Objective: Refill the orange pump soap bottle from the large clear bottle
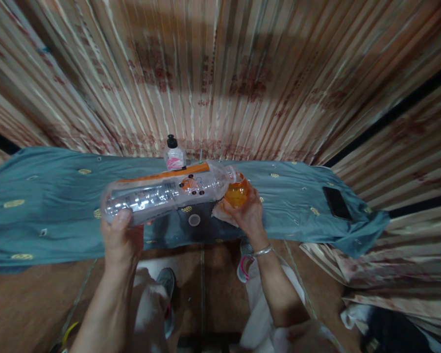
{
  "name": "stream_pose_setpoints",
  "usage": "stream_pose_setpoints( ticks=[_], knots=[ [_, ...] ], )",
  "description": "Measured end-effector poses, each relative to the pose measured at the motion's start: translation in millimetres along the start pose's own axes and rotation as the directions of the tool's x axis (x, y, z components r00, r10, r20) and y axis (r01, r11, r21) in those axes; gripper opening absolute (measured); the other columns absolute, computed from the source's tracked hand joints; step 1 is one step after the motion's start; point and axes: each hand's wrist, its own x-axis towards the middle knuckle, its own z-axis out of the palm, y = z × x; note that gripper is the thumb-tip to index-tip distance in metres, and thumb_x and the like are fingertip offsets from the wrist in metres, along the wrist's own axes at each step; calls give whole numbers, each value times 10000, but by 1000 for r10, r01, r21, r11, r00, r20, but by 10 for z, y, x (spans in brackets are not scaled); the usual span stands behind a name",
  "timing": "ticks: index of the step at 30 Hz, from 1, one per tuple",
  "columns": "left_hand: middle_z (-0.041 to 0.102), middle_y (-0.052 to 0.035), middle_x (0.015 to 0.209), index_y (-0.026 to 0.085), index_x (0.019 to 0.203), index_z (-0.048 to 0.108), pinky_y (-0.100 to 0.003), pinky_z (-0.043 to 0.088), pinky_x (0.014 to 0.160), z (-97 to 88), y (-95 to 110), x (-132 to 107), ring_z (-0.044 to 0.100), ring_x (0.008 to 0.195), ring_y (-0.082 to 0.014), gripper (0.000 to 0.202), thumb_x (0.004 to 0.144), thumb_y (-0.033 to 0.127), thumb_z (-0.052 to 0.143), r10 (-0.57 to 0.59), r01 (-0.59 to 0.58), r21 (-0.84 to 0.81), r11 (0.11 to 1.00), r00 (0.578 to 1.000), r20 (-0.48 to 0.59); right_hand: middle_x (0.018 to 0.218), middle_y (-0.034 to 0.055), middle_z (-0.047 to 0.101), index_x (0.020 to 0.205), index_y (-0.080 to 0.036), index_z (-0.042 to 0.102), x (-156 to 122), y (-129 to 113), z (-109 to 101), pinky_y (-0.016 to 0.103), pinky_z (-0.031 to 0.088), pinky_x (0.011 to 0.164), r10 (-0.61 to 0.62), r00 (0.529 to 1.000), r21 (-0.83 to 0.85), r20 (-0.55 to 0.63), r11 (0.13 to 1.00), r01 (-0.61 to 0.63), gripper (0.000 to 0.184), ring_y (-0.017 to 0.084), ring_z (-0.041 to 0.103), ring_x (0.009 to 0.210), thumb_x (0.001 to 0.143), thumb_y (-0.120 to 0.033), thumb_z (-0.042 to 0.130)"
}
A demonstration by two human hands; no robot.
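My left hand [123,238] is closed around the base end of a large clear plastic bottle [161,189] with an orange-edged label. The bottle lies almost level in the air, its neck pointing right. At its mouth, my right hand [248,211] grips a small orange see-through cup [237,192], and the bottle's neck meets or overlaps the cup's rim. A crumpled pale cloth or tissue [223,214] shows beneath the cup, partly hidden by my right hand. Whether liquid is flowing cannot be made out. A small round whitish cap [194,219] lies on the cloth-covered surface below the bottle.
A teal patterned cloth [66,196] covers the narrow table. Behind the large bottle stands a small clear bottle [175,156] with a black top and pink label. A black phone [337,202] lies at the right end. Striped curtains [220,73] hang behind and beside the table.
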Motion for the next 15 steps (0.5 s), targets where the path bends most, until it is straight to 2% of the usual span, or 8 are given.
stream_pose_setpoints(
  ticks=[6, 11, 15],
  knots=[
    [655, -35, 912, 232, 1105, 665, -195, 418, 478, -36, -19, 1, 556, 648, -129, 652, 514, 423, 862, -8, 8, 26, 1000, 1000, -27, 1164, 163, 671, 1333, -125, 486, -18, 20, 22, 483, 545, 925, -18, 1000, 10, -25, 1000, 18, 746, 319, 633, 1078, 702, -426, 745],
    [631, -51, 934, 268, 1039, 676, -228, 405, 435, -94, -47, 2, 541, 642, -155, 552, 531, 417, 836, -25, 27, 48, 998, 998, -53, 1154, 145, 675, 1320, -144, 502, -15, 12, 12, 464, 550, 916, -27, 1000, 5, -10, 1000, 27, 714, 305, 636, 1060, 706, -418, 742],
    [628, -47, 965, 259, 1057, 661, -245, 445, 480, -97, -39, -5, 531, 637, -141, 547, 562, 418, 829, -2, 4, 53, 999, 1000, -26, 1176, 146, 673, 1310, -150, 512, -8, 2, -1, 478, 549, 922, -48, 999, -1, -9, 999, 48, 708, 306, 634, 1055, 703, -431, 745]
  ],
)
